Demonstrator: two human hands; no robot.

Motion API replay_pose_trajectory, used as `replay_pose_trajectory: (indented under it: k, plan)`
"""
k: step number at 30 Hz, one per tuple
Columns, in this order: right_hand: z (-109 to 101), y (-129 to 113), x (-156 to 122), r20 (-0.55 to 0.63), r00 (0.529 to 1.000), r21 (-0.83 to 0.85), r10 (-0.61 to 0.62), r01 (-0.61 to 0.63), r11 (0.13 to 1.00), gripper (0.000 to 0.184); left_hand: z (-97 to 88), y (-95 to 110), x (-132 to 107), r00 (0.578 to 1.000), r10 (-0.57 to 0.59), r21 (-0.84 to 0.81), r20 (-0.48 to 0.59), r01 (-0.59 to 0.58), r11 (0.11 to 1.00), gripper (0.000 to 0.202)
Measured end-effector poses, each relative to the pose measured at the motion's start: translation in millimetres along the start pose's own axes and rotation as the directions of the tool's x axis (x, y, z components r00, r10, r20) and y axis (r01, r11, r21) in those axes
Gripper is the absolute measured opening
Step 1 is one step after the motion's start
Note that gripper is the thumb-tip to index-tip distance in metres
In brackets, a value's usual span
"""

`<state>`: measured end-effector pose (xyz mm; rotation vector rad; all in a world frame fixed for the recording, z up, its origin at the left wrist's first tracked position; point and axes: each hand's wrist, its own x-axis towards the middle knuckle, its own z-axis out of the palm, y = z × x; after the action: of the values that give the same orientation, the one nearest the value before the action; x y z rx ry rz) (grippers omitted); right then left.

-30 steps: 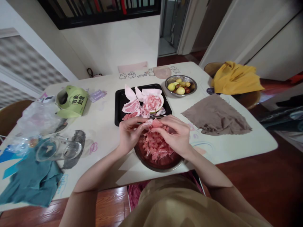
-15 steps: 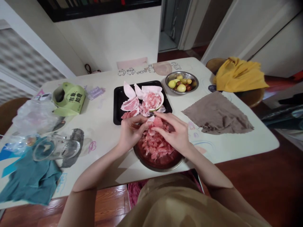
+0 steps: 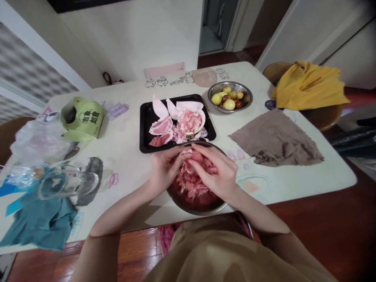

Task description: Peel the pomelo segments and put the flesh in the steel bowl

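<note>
Both hands work over a metal bowl of loose red pomelo pulp near the table's front edge. A piece of red pomelo flesh with some pale membrane is pinched between them. My left hand is closed, thumb and fingers at the piece's left side. My right hand curls round the right side, its thumb pressing on the flesh. Just beyond the bowl lies a black tray with thick pinkish peel pieces and a peel shell filled with membrane scraps.
A steel bowl of small fruit stands at the back right, beside a grey-brown cloth. Leftward are a green paper box, a plastic bag, a glass jug on its side and a teal cloth. A yellow cloth covers a chair.
The view has shifted slightly. Both hands stay over the bowl, with the flesh between them held a little lower and my right fingers curled further over it.
</note>
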<state>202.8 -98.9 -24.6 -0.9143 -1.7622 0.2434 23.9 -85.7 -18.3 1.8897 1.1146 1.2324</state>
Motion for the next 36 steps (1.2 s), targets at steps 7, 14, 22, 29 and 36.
replay_pose_trajectory:
  k: [7, 14, 22, 29, 36]
  plan:
    - [3, -3, 0, -0.030, 0.999, -0.008, 0.016, -0.016, 1.000, 0.026, 2.2, -1, -1, 1.000, 0.000, 0.006, -0.031, 0.000, 1.000, 0.019]
    - [0, -6, -4, -0.068, 0.991, -0.078, -0.111, 0.106, 0.991, 0.036, 3.0, 5, -3, 0.996, 0.030, -0.002, -0.081, -0.031, 1.000, 0.018]
    - [-7, -6, -6, -0.040, 0.982, -0.078, -0.186, 0.182, 0.980, 0.046, 2.3, 13, -5, 0.995, 0.024, -0.070, -0.092, -0.030, 0.997, 0.017]
    - [-9, -2, -7, -0.036, 0.963, -0.067, -0.268, 0.265, 0.962, 0.061, 3.6, 14, -4, 0.994, -0.048, -0.174, -0.094, 0.032, 0.984, 0.016]
    - [-10, 3, -8, -0.037, 0.937, -0.093, -0.347, 0.343, 0.935, 0.059, -1.1, 11, -6, 0.983, 0.116, -0.077, -0.140, -0.127, 0.989, 0.022]
